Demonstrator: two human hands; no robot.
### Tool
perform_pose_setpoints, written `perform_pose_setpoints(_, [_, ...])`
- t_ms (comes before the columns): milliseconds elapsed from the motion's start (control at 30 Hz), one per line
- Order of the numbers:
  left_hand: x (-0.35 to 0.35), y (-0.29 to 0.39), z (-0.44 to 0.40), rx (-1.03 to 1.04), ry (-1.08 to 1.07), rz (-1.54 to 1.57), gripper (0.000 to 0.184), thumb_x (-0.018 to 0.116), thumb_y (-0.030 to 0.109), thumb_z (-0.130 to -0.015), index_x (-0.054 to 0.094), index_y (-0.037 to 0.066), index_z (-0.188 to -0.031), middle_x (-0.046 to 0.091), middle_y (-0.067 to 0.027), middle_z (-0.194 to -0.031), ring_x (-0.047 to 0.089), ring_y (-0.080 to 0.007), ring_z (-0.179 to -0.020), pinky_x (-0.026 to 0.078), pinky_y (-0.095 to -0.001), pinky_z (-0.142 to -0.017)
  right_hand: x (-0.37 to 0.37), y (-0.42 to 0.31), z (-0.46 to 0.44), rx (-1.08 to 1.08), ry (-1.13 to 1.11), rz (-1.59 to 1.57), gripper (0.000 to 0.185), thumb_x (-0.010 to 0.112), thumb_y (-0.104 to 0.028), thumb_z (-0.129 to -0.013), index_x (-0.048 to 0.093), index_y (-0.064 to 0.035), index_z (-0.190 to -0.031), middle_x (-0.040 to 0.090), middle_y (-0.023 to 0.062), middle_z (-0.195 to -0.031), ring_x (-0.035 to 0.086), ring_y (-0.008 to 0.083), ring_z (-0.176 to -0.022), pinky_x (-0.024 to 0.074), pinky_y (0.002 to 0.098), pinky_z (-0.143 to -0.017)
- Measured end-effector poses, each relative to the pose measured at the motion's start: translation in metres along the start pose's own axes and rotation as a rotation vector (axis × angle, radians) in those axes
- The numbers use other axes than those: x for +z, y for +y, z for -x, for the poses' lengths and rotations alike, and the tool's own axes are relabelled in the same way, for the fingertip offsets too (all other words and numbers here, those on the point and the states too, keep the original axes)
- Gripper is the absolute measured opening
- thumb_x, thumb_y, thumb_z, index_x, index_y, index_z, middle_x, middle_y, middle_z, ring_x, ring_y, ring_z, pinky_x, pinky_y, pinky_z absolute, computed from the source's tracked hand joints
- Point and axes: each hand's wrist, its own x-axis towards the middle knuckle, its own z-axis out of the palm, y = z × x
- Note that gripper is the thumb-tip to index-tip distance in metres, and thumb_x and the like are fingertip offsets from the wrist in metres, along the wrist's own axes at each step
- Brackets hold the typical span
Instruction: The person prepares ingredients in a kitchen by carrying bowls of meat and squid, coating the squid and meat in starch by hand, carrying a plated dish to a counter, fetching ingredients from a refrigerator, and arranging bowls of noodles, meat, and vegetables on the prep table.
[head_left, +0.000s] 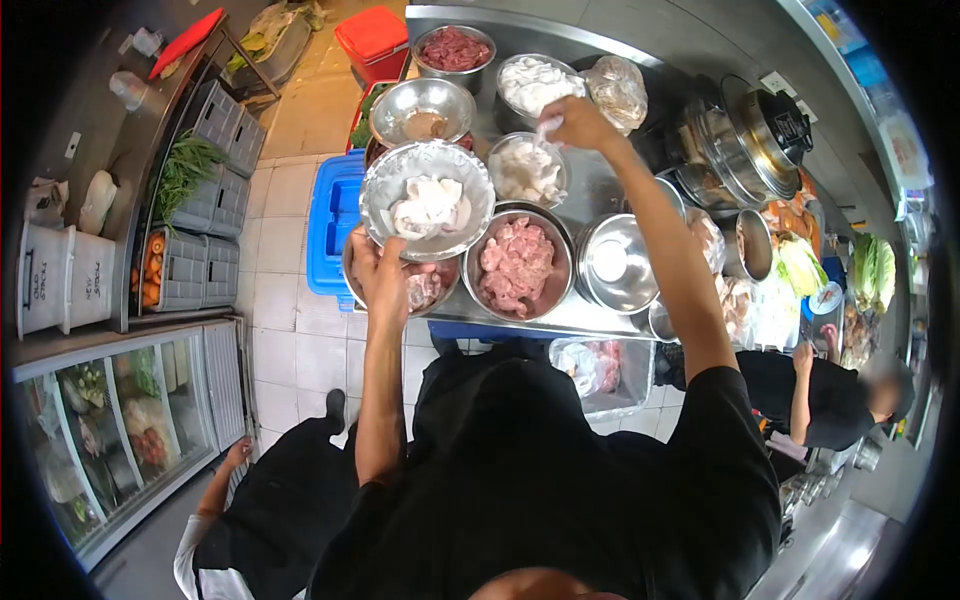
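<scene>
The steel bowl point(378, 212), its inner wall smeared white, is in the left hand point(378, 268), raised beside the pot of pink meat point(516, 262). Pale, glossy pieces point(428, 208) lie heaped in its bottom. A limp white piece point(548, 128) hangs from the right hand's point(580, 124) fingers, between two containers of similar pieces.
</scene>
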Motion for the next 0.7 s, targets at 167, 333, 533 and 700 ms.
perform_pose_setpoints(167, [0.034, -0.014, -0.008, -0.015, -0.064, 0.037, 0.031, 0.054, 0.010, -0.086, 0.035, 0.008, -0.110, 0.052, -0.0120, -0.109, 0.063, -0.0187, -0.083, 0.056, -0.0257, -0.047, -0.038, -0.086, 0.031, -0.041, 0.065, -0.103, 0.024, 0.070, -0.010, -0.071, 0.067, -0.0040, -0.094, 0.065, 0.0061, -0.079, 0.059, 0.0112, -0.060, 0.0500, 0.0243, -0.051])
perform_pose_setpoints(333, [0.057, -0.018, -0.008, -0.038, -0.076, 0.051, 0.028, 0.050, 0.005, -0.085, 0.037, 0.010, -0.109, 0.053, -0.0109, -0.107, 0.062, -0.0188, -0.082, 0.056, -0.0275, -0.050, -0.017, -0.141, 0.045, -0.216, -0.219, -0.096, 0.027, 0.072, -0.018, -0.074, 0.067, -0.0064, -0.098, 0.066, 0.0052, -0.089, 0.061, 0.0107, -0.062, 0.0490, 0.0237, -0.051])
perform_pose_setpoints(533, [0.028, -0.023, -0.001, -0.110, -0.084, 0.157, 0.028, 0.048, 0.005, -0.084, 0.035, 0.012, -0.108, 0.055, -0.0122, -0.103, 0.062, -0.0189, -0.077, 0.049, -0.0245, -0.039, 0.028, -0.022, -0.022, -0.024, -0.021, 0.369, 0.023, 0.070, -0.016, -0.074, 0.068, -0.0076, -0.095, 0.067, 0.0129, -0.095, 0.065, 0.0294, -0.089, 0.0512, 0.0390, -0.081])
perform_pose_setpoints(700, [0.002, 0.001, 0.023, 0.111, 0.092, 0.130, 0.028, 0.048, 0.005, -0.080, 0.038, 0.011, -0.106, 0.055, -0.0115, -0.099, 0.061, -0.0186, -0.067, 0.046, -0.0259, -0.037, 0.116, 0.055, -0.009, -0.054, -0.028, 0.424, 0.030, 0.077, -0.011, -0.061, 0.069, -0.0101, -0.089, 0.066, 0.0148, -0.093, 0.064, 0.0304, -0.088, 0.0514, 0.0371, -0.078])
